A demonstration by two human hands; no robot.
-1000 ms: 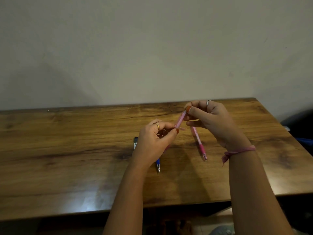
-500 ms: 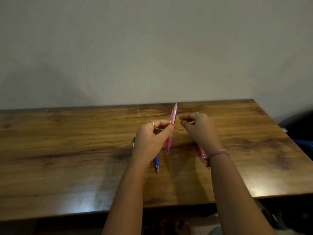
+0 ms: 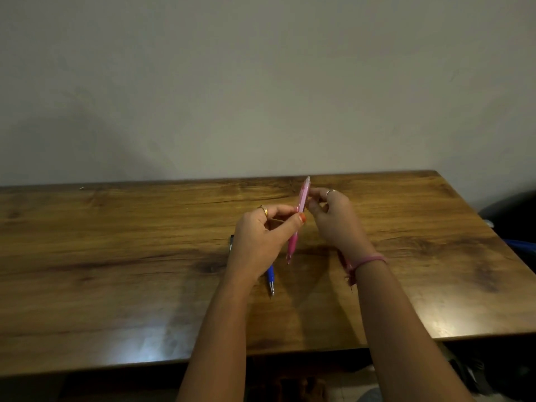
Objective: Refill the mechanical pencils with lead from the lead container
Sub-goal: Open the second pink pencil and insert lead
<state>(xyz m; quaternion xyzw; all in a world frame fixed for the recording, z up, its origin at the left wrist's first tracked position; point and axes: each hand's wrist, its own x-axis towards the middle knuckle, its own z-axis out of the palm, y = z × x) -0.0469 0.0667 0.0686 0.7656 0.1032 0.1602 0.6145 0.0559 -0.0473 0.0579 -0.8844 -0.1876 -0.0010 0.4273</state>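
1. Against a plain pale wall [image 3: 261,82] stands a wide wooden table [image 3: 116,271], its grain dark and glossy, with a bright patch of reflected light near the front edge.
2. Over the middle of the table, two bare forearms reach in from the near side; the right wrist wears a pink thread bracelet [image 3: 369,260].
3. The left hand [image 3: 261,236] is raised above the tabletop, thumb and forefinger curled and pinching the barrel of a pink mechanical pencil [image 3: 297,221] about midway along it. A gold ring sits on one finger, and the thumbnail is painted orange.
4. The right hand [image 3: 333,219] is just beside the pencil's upper part, fingers bent with the tips gathered close to the barrel. Whether they actually grip the pencil or something small of their own cannot be told. A silver ring shows on one finger.
5. The pink pencil is held off the table, nearly upright and leaning slightly right, cap end up and darker pink tip pointing down.
6. A blue mechanical pencil [image 3: 270,278] lies on the table below the left hand, mostly hidden, metal tip toward the near edge.
7. A small dark object [image 3: 231,242] peeks out just left of the left hand; too hidden to identify.
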